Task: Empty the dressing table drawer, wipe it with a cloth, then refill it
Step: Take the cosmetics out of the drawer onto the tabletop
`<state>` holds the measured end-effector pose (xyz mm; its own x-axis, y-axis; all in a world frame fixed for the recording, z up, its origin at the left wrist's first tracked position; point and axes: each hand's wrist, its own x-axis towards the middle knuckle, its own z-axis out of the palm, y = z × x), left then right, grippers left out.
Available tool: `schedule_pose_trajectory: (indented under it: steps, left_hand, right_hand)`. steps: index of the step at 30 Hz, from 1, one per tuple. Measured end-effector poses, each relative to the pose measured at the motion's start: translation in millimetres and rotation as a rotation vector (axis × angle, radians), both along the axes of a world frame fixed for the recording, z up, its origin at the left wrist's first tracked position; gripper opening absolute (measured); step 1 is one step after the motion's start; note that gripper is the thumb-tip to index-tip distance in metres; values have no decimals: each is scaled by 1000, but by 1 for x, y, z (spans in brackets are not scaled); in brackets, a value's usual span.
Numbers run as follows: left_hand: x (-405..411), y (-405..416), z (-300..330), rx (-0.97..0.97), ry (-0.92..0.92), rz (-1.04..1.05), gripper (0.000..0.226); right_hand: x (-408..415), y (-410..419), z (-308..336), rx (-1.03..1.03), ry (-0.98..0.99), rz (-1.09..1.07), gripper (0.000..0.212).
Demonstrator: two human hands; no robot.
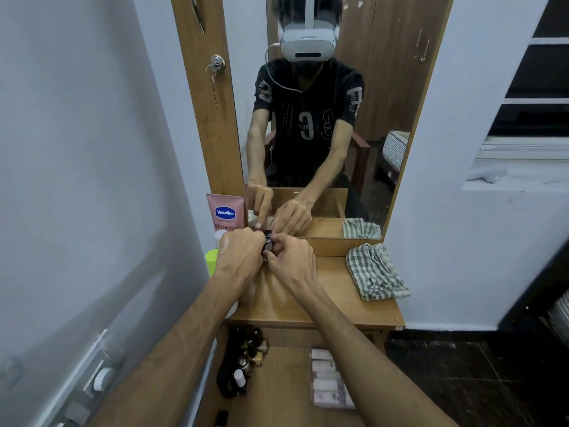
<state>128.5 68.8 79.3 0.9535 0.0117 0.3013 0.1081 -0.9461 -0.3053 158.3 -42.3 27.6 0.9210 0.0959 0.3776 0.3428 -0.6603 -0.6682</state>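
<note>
At the far left of the tabletop, by the Vaseline tube [225, 211], the left hand [238, 257] and right hand [292, 257] curl their fingers round small dark bottles [266, 241]. Set them upright, clear of the checked cloth [374, 274] at right. The open drawer [277, 396], near, holds more bottles.

1. Checked cloth [374, 271]: 1, on the tabletop.
2. Vaseline tube [225, 212]: 1.
3. Green-capped bottle [211, 261]: 1.
4. Nail polish bottles [246, 359] in drawer [277, 392]: cluster, exact count unclear.
5. Hands: 2.
</note>
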Motion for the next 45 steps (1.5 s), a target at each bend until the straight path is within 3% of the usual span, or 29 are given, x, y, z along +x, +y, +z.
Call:
schedule_pose_trajectory:
  steps: [20, 24, 35, 40, 45]
  left_hand:
    - [-27, -2, -26, -176, -9, -59, 33]
    - [-34, 0, -29, -160, 26, -57, 16]
    - [-36, 13, -36, -212, 38, -91, 17]
    - [-35, 13, -35, -228, 29, -100, 20]
    - [-37, 11, -31, -267, -3, -101, 15]
  right_hand:
    - [-50, -36, -6, 38, 47, -21, 19]
    - [-56, -40, -9, 9, 53, -13, 22]
    - [-42, -5, -12, -70, 215, -73, 37]
    - [-32, 8, -13, -138, 212, -124, 18]
    - [-35, -2, -10, -39, 82, -130, 15]
